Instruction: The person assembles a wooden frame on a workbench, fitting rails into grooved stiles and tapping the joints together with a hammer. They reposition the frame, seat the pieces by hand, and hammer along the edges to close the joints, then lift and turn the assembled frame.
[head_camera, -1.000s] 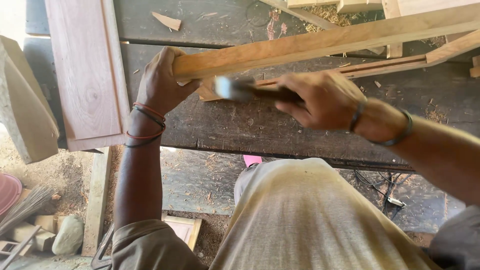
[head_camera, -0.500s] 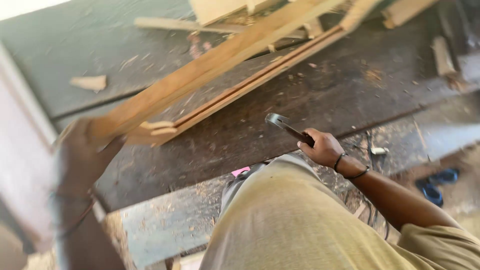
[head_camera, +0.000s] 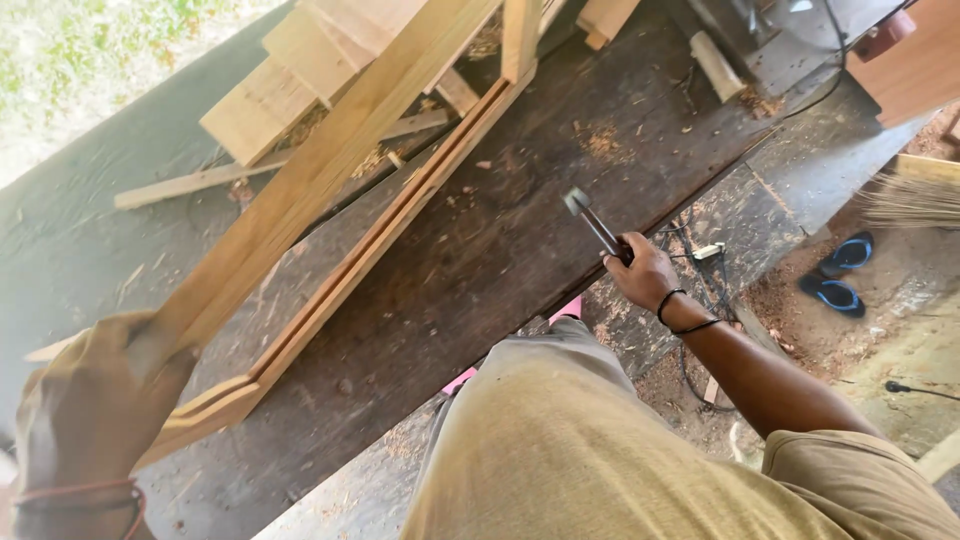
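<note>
Left hand: the left hand (head_camera: 95, 400) is wrapped around the near end of the long wooden frame (head_camera: 330, 190), at the near-left part of the workbench (head_camera: 520, 220).
Right hand: the right hand (head_camera: 645, 272) is fisted on the handle of a hammer (head_camera: 595, 225), its head raised over the bench's near edge.
Frame: it runs diagonally from the near-left toward the far edge, its lower rail lying on the bench.
Change: compared with half a second ago, the hammer sits further right and the view has swung that way.
Surroundings: offcut boards (head_camera: 290, 75) lie at the far-left; blue sandals (head_camera: 835, 275) lie on the ground to the right.
</note>
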